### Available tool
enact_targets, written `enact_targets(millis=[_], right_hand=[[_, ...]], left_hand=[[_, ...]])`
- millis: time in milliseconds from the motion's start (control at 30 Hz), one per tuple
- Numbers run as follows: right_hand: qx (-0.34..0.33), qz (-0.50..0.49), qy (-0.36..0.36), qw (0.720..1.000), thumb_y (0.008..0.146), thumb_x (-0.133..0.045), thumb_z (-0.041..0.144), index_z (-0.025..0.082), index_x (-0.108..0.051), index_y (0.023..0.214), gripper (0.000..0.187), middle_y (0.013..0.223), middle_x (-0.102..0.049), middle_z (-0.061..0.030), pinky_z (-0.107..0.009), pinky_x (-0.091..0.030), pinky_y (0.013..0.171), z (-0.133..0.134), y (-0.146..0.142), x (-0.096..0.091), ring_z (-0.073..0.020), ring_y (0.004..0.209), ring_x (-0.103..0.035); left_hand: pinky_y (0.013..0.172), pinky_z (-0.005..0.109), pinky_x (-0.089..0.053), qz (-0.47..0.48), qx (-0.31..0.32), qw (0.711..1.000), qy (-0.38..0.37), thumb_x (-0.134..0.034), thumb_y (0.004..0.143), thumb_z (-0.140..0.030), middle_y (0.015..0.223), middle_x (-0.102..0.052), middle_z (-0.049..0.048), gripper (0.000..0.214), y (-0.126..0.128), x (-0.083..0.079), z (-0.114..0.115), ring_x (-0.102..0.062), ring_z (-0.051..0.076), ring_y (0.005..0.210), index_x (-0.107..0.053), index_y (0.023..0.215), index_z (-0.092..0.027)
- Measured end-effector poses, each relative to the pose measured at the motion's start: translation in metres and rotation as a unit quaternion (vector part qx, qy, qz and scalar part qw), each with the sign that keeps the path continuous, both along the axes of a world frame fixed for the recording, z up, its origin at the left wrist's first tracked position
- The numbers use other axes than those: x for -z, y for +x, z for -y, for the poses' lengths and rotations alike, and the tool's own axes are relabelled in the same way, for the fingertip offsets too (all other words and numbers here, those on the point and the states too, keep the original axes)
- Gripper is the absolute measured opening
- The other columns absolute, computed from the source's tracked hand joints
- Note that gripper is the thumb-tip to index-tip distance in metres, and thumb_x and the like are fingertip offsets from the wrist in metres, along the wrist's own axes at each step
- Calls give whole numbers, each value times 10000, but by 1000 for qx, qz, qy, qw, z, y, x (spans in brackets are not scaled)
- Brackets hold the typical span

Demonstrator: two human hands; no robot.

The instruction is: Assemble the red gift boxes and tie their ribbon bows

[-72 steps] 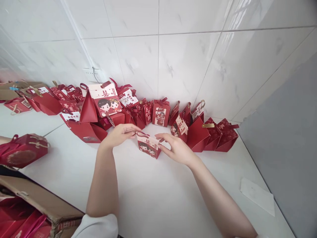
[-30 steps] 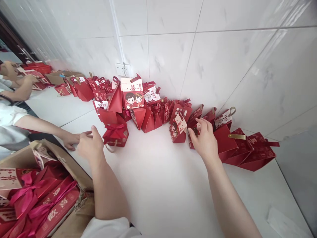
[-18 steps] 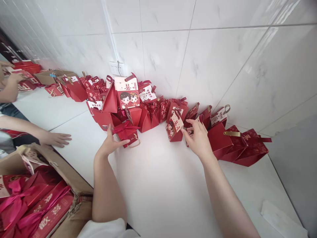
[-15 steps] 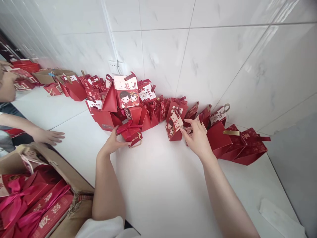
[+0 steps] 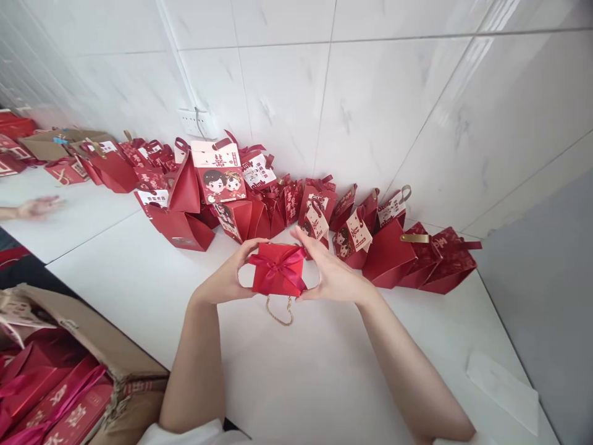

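Observation:
Between my two hands is a small red gift box (image 5: 269, 262) with a pink-red ribbon bow on its top face and a twisted gold cord loop hanging below its near edge. My left hand (image 5: 220, 275) grips its left side, thumb below and fingers at the far edge. On the other side, my right hand (image 5: 340, 275) curves around the right end, with its thumb at the near corner. Just beyond stand two little red and cream boxes (image 5: 354, 232) with ribbon loops and printed figures.
Many red gift boxes (image 5: 173, 225) line the tiled wall. An open cardboard carton (image 5: 92, 330) with ribboned red boxes is at lower left. White paper (image 5: 503, 389) lies at right on the white table (image 5: 301, 371). Another person's hand (image 5: 41, 207) is at far left.
The bow-tied box has come right and nearer, its bow face now toward me. My right hand has left the small cream-topped boxes and joined it. The view has shifted right.

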State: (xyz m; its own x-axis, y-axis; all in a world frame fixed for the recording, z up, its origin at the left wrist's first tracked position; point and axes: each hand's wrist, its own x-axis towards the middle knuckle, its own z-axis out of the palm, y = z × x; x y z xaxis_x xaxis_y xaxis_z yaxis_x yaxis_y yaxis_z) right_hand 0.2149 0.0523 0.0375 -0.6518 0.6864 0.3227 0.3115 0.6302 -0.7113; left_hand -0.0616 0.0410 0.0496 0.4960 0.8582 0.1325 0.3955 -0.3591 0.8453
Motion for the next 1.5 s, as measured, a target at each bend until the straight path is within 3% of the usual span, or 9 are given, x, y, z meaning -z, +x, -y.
enact_targets(millis=[233,400,633,833,1167,1233,1333,1400,1500], right_hand=[[46,7,-24,999,736,-731,253,351,86,1540,1150,1536,-267,-121,-401,-537,922,3,-4,9,-267,1236,-526],[30,47,-107,993,711,-766,271,347,84,1539,1189,1455,-345,-141,-410,-557,855,-9,0,33,-225,1026,-629],[27,102,-46,993,698,-753,594,367,-180,1534,1038,1622,-110,-98,-540,-265,1156,-8,6,28,-331,1492,-124],[3,98,20,995,840,-628,576,331,-542,1363,583,1615,-194,-60,-573,-211,1175,-3,0,15,-325,1495,-119],[-53,122,-22,991,811,-673,564,428,-669,1190,403,1627,-112,91,-617,-90,1180,-5,8,16,-354,1500,21],[-79,95,-24,992,823,-674,536,394,-724,1104,318,1616,-182,79,-582,-108,1189,-5,9,11,-344,1501,-46],[-62,6,-43,997,889,-613,472,296,-756,1008,256,1495,-441,-18,-461,-311,1137,-6,13,4,-282,1372,-407],[34,-36,-71,996,921,-555,467,234,-728,948,291,1206,-651,-63,-378,-466,963,-8,17,2,-221,1078,-621],[165,0,-144,976,931,-482,535,199,-648,797,399,791,-687,-27,-318,-499,737,-13,23,7,-179,740,-645]], left_hand=[[1129,478,-352,131,55,989,-49,-762,653,-588,1622,-159,77,1082,9,19,-15,-207,339,1475,-169,1532,-375],[1065,447,-418,180,-46,975,-121,-529,829,-644,1461,-461,131,702,26,52,-31,-456,314,1331,-456,1405,-251],[958,357,-495,193,-81,963,-172,-630,825,-429,1213,-619,49,405,55,66,-29,-612,233,1089,-581,1181,-242],[921,356,-499,179,-87,961,-190,-561,859,-460,1136,-658,49,349,59,64,-30,-625,237,1048,-607,1111,-224],[941,340,-473,181,-93,962,-180,-594,834,-411,1132,-670,36,329,57,68,-35,-620,230,1044,-620,1095,-213],[926,344,-478,207,-96,955,-187,-596,833,-417,1127,-671,50,322,58,69,-35,-617,242,1049,-630,1067,-199],[901,343,-485,241,-92,945,-200,-566,861,-460,1117,-669,88,368,61,66,-31,-621,249,1037,-640,1073,-169],[852,341,-503,227,-103,945,-213,-598,853,-477,1104,-658,84,404,63,62,-26,-639,229,961,-619,1133,-186],[781,334,-532,184,-123,946,-236,-725,768,-429,1111,-627,57,495,65,55,-19,-644,201,884,-578,1203,-242]])
